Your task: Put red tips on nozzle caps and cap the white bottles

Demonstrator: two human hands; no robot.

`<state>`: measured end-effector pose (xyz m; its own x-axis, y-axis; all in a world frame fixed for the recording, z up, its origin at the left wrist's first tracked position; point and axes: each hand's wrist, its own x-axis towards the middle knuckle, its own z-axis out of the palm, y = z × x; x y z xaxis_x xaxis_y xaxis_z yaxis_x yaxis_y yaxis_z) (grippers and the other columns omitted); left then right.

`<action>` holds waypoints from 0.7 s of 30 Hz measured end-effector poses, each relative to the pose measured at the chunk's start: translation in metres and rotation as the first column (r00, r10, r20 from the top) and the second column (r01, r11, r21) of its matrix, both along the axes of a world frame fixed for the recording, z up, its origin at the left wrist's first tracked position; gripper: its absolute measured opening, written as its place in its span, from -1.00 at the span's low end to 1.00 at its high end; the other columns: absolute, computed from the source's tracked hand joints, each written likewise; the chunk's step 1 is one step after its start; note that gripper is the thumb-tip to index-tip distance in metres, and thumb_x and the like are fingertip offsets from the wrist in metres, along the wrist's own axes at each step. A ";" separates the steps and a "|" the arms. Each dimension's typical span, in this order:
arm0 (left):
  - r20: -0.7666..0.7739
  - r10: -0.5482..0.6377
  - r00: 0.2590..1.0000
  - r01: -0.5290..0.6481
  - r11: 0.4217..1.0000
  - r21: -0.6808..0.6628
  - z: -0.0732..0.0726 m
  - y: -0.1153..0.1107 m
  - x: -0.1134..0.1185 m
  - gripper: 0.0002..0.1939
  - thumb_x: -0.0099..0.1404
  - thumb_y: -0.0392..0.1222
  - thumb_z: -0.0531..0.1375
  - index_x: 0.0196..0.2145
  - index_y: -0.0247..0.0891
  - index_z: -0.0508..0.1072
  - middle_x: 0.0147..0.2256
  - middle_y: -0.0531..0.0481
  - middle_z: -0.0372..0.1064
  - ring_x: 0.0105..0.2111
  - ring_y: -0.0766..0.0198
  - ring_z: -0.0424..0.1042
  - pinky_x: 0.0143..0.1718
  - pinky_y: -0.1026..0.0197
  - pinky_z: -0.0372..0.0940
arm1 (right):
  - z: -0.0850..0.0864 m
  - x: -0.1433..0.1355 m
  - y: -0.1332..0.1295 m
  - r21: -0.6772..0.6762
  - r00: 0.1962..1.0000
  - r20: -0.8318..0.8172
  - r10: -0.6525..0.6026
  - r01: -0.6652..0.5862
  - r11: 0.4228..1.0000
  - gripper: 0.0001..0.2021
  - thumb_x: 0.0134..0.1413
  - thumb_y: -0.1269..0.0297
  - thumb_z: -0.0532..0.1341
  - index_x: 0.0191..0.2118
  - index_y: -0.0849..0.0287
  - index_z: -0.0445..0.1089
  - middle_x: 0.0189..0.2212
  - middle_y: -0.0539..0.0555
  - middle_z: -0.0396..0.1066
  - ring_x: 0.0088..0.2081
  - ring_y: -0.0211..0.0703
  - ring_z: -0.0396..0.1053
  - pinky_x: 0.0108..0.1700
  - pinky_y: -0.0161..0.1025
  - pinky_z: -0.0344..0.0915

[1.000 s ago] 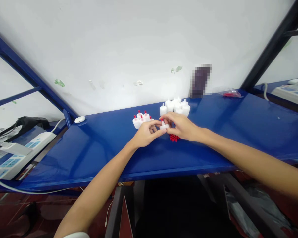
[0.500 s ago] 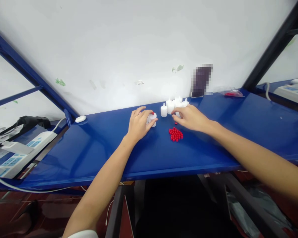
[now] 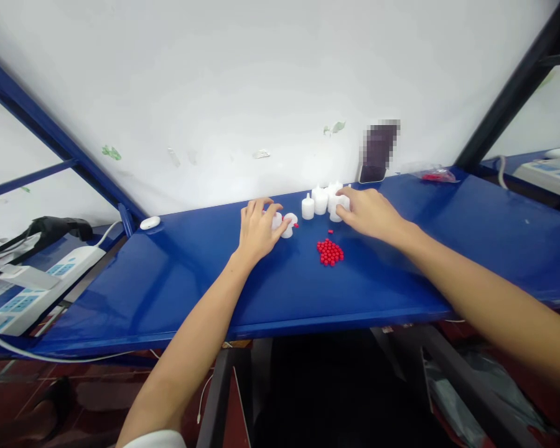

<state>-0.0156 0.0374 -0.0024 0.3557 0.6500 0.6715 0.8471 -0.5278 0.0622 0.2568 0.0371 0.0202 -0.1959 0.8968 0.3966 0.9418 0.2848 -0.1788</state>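
Nearest you on the blue worktop (image 3: 191, 298), in from its front edge, you have a cluster of red caps (image 3: 330, 252), with a single red cap (image 3: 330, 231) lying just beyond it. Your left hand (image 3: 256, 233) is part-open, thumb apart from the bent fingers, around red-tipped white bottles (image 3: 288, 231), one of them tilted; you cannot tell whether it grips any. Your right hand (image 3: 373, 213) curves thumb and fingers about a white bottle (image 3: 340, 202); how firmly, you cannot tell. Next to it, uncapped white bottles (image 3: 320, 201) stand grouped near the worktop's back edge.
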 end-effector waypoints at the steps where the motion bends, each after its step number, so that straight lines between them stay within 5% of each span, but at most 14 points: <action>1: -0.003 0.002 1.000 -0.002 1.000 -0.001 0.000 0.000 0.000 -0.70 0.40 0.06 0.15 -0.10 -0.17 0.51 0.03 -0.17 0.36 0.03 -0.01 0.28 -0.01 -0.02 0.16 | 0.000 0.000 0.000 -0.012 1.000 0.001 -0.004 0.004 1.000 -0.56 0.22 0.20 0.10 0.13 0.29 0.42 -0.37 0.24 0.53 -0.26 0.16 0.47 -0.26 -0.05 0.31; 6: -0.015 -0.018 1.000 0.018 1.000 -0.010 -0.003 0.000 0.001 -0.74 0.41 0.02 0.14 -0.18 -0.17 0.54 0.02 -0.14 0.36 0.00 0.01 0.29 -0.02 -0.02 0.15 | 0.000 -0.001 0.001 -0.029 1.000 -0.017 0.008 -0.009 1.000 -0.58 0.22 0.21 0.10 0.11 0.28 0.43 -0.32 0.24 0.53 -0.24 0.14 0.47 -0.24 -0.04 0.31; 13: 0.194 0.039 0.980 -0.037 0.999 -0.014 -0.001 0.001 0.005 -0.79 0.38 -0.03 0.18 -0.23 -0.18 0.54 -0.04 -0.12 0.38 -0.01 0.05 0.31 -0.02 0.00 0.17 | 0.000 -0.004 -0.001 0.019 0.997 -0.056 0.052 -0.051 0.999 -0.61 0.21 0.21 0.10 0.06 0.22 0.47 -0.36 0.17 0.51 -0.31 0.06 0.44 -0.29 -0.09 0.28; 21: 0.216 0.124 0.968 -0.117 0.992 -0.044 -0.004 0.004 0.005 -0.76 0.34 -0.03 0.21 -0.39 -0.21 0.53 -0.07 -0.13 0.38 -0.03 0.01 0.31 -0.02 -0.03 0.18 | 0.000 -0.040 -0.011 0.137 0.825 -0.187 0.533 -0.515 0.846 -0.61 0.24 0.24 0.15 0.14 0.18 0.38 -0.21 0.14 0.49 -0.26 -0.09 0.41 -0.20 -0.14 0.32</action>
<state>-0.0106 0.0417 -0.0060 0.1204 0.7006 0.7033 0.8686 -0.4174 0.2671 0.2166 0.0260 0.0201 -0.5322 0.6477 0.5452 0.5889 0.7459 -0.3112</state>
